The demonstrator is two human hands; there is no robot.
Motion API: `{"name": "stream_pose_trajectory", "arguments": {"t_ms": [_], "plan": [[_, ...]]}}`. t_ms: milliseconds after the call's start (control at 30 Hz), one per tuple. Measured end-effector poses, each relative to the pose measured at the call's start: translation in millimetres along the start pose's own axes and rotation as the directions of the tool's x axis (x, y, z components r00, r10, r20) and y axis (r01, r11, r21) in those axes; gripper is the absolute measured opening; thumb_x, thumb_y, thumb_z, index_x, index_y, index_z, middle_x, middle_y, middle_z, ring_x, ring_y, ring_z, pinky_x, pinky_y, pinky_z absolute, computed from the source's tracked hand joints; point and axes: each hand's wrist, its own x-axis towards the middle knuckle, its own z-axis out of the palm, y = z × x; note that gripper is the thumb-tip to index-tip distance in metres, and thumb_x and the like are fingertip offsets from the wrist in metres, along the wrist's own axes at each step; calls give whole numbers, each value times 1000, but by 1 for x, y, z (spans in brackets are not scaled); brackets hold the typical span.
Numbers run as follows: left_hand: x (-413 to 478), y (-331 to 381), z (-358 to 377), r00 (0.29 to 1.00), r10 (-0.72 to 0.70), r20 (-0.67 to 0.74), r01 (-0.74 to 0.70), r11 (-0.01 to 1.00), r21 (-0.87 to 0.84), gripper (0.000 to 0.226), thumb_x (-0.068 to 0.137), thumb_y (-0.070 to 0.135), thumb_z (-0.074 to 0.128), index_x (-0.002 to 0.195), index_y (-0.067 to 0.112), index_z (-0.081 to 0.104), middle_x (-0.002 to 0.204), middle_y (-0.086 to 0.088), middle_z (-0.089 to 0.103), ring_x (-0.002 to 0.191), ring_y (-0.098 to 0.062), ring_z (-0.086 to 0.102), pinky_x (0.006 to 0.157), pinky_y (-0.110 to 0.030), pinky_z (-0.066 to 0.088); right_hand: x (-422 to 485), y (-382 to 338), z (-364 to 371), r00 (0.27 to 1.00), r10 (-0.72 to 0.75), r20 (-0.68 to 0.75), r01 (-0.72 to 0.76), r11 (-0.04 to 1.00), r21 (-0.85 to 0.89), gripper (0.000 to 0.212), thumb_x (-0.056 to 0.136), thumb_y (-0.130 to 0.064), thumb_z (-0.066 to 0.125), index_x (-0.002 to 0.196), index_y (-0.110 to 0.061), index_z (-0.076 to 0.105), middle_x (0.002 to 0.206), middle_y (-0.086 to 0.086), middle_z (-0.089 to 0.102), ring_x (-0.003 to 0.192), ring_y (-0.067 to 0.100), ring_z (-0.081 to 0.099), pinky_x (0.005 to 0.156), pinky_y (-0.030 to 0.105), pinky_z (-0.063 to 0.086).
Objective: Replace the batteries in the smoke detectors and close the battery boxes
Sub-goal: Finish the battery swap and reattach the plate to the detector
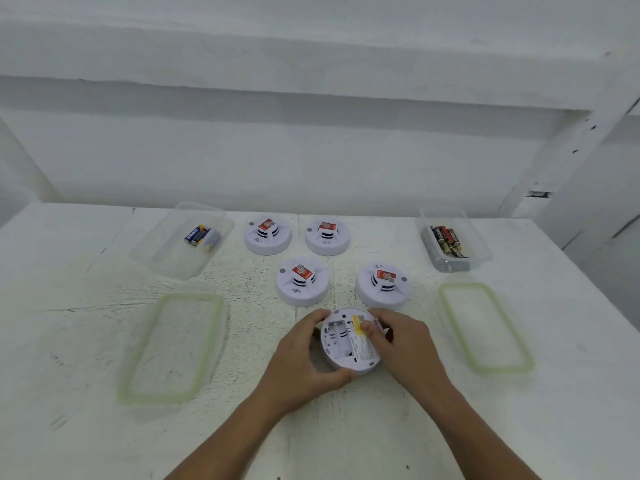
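A white round smoke detector (pixel 341 344) lies back side up at the table's near centre. Its battery bay shows open and without batteries, beside a yellow label. My left hand (pixel 304 358) grips its left and lower rim. My right hand (pixel 398 341) holds its right rim, thumb pressed on the label. Beyond it several more detectors stand face up with red stickers, the nearest two being the middle detector (pixel 302 281) and the right-hand detector (pixel 382 284). A clear box (pixel 180 240) at the left holds blue batteries (pixel 202 237). A clear box (pixel 453 240) at the right holds black and red batteries (pixel 448 239).
Two clear lids with green seals lie flat: the left lid (pixel 173 344) and the right lid (pixel 485 327). The table (pixel 86 427) is white and scuffed, against a white wall. Its right edge runs diagonally at the far right.
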Motion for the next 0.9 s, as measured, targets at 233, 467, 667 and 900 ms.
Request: {"name": "stream_pose_trajectory", "arguments": {"t_ms": [233, 467, 667, 900], "plan": [[8, 11, 13, 997, -31, -74, 28, 998, -51, 79, 55, 42, 85, 117, 56, 37, 117, 29, 53, 109, 11, 50, 82, -6, 44, 41, 11, -44, 998, -49, 33, 51, 997, -55, 22, 91, -29, 59, 108, -18, 68, 86, -7, 65, 62, -7, 48, 60, 6, 35], [10, 6, 26, 988, -36, -151, 41, 999, 28, 94, 50, 57, 80, 134, 45, 40, 123, 30, 45, 115, 2, 48, 96, -34, 48, 138, 49, -116, 986, 13, -168, -43, 984, -173, 21, 91, -4, 49, 99, -3, 68, 96, 12, 69, 89, 27, 62, 74, 24, 41], [9, 10, 27, 984, -18, -180, 26, 999, 42, 94, 46, 64, 83, 129, 47, 42, 123, 31, 43, 116, -1, 48, 94, -33, 49, 189, 80, -121, 980, 179, 88, -121, 885, -449, 18, 84, 6, 46, 77, 1, 62, 86, 15, 63, 89, 32, 59, 66, 31, 48], [8, 19, 21, 981, -18, -195, 20, 1000, 10, 90, 44, 56, 90, 123, 44, 48, 122, 30, 49, 112, 2, 52, 88, -13, 46, 199, 85, -104, 959, 235, 156, -127, 854, -504, 29, 99, -7, 30, 103, -4, 59, 112, 10, 59, 113, 25, 54, 90, 29, 38]]}}
